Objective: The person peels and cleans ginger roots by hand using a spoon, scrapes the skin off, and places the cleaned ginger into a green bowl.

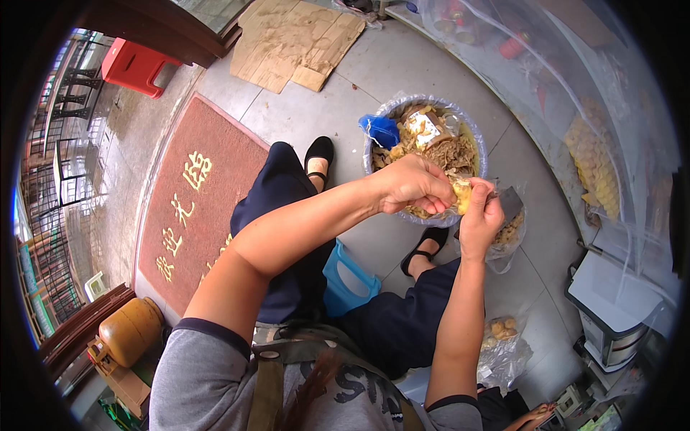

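Observation:
Between my two hands is a small, knobbly yellow piece (462, 195), which looks like ginger root. My left hand (418, 186) pinches it from the left, and my right hand (482, 215) grips its right side with the thumb up. Below them stands a round bin (482, 145) with a bluish liner, filled with brown peelings, a labelled container (423, 128) and a blue wrapper (380, 131). A dark, flat blade-like piece (511, 203) shows behind my right hand; whether I hold it cannot be seen. Under it sits a clear plastic bag of small pale-yellow pieces (509, 231).
A blue plastic stool (350, 280) is beneath me. Flattened cardboard (296, 43) and a red-brown doormat (199, 199) lie on the tiles. A plastic-covered shelf (539, 118) lines the right. A gas cylinder (131, 331) stands lower left; another person's hand (539, 412) shows lower right.

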Motion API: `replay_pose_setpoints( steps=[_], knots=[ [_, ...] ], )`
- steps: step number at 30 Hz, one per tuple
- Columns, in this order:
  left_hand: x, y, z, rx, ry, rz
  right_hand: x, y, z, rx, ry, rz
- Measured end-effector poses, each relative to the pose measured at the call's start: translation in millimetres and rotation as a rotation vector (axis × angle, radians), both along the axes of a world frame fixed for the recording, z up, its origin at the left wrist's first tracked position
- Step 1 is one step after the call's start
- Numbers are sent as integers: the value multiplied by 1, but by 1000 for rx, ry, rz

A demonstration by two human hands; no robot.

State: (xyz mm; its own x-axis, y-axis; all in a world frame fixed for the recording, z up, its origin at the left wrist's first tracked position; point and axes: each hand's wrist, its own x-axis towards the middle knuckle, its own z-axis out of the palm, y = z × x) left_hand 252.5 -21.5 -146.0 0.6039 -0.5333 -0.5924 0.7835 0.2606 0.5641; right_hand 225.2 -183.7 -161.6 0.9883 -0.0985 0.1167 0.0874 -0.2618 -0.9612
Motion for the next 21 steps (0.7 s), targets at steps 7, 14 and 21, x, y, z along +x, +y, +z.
replay_pose_setpoints(
  steps=[7,14,21],
  knots=[
    [2,2,-2,-140,106,-8,1,3,-4,401,206,-85],
    [-2,-3,3,-32,-29,-16,1,15,2,679,447,-175],
    [-9,-11,-2,472,-698,68,3,14,6,826,614,-198]
  ],
)
